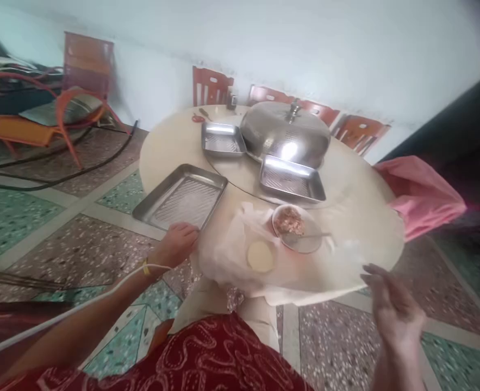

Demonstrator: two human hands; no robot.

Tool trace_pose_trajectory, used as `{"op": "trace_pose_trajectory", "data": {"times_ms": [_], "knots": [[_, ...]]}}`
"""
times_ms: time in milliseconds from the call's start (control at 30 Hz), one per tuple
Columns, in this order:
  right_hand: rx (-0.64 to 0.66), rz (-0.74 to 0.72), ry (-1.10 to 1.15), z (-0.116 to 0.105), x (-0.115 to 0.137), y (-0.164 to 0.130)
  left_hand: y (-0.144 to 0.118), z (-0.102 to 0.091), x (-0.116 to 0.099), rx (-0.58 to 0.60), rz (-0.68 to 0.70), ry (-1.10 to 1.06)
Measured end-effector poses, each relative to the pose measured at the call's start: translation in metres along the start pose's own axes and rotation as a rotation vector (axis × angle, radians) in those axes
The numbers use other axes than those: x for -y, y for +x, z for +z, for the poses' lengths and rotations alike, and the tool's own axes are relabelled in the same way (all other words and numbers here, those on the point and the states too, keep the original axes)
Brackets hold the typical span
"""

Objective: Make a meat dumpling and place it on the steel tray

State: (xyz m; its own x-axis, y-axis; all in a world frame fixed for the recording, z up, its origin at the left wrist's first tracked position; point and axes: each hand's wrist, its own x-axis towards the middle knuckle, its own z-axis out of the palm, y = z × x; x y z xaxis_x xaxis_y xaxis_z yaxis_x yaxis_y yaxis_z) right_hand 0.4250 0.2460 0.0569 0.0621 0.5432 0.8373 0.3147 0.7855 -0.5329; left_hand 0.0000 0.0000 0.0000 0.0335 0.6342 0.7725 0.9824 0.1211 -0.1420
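My left hand [177, 245] is closed on the near rim of a large ribbed metal tray [186, 201], which reaches out over the table's left edge. At the right front edge of the table my right hand [394, 304] hangs with its fingers stretched out, and I see nothing in it. A round flat piece of dough [260, 257] lies on thin plastic sheeting [227, 252] between my hands. Behind it stands a white bowl [303, 245] with a minced filling [288, 221] and a utensil whose handle [317, 235] points right.
On the round table [162, 144] are two smaller metal trays [223, 141] beside a big domed steel lid [284, 130]. Red scissors [198, 118] lie behind. Pink cloth [419, 190] hangs at the right edge. Wooden chairs [212, 87] line the wall; an orange rocking chair [87, 70] stands left.
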Motion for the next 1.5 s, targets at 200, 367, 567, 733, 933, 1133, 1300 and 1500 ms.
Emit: {"op": "trace_pose_trajectory", "data": {"times_ms": [200, 367, 567, 733, 933, 1133, 1300, 1500], "knots": [[0.073, 0.019, 0.038, -0.013, 0.008, -0.057, 0.003, 0.007, -0.009, -0.072, 0.12, -0.038], [0.128, 0.036, 0.068, -0.014, 0.012, -0.078, 0.011, 0.009, -0.009, -0.061, 0.133, 0.044], [0.231, -0.129, 0.082, 0.016, 0.022, -0.1, 0.04, -0.021, -0.054, -0.177, 0.063, 0.041], [0.309, -0.295, 0.061, 0.065, 0.042, -0.107, 0.087, -0.008, -0.112, 0.124, 0.18, -0.119], [0.413, -0.432, -0.089, 0.101, 0.036, -0.105, 0.107, 0.022, -0.136, 0.36, 0.143, -0.126], [0.456, -0.483, -0.184, 0.108, 0.026, -0.107, 0.111, 0.03, -0.141, 0.451, 0.113, -0.123], [0.454, -0.516, -0.219, 0.107, 0.028, -0.106, 0.113, 0.028, -0.144, 0.473, 0.142, -0.14], [0.467, -0.495, -0.181, 0.106, 0.029, -0.104, 0.113, 0.033, -0.144, 0.421, 0.166, -0.185]]}}
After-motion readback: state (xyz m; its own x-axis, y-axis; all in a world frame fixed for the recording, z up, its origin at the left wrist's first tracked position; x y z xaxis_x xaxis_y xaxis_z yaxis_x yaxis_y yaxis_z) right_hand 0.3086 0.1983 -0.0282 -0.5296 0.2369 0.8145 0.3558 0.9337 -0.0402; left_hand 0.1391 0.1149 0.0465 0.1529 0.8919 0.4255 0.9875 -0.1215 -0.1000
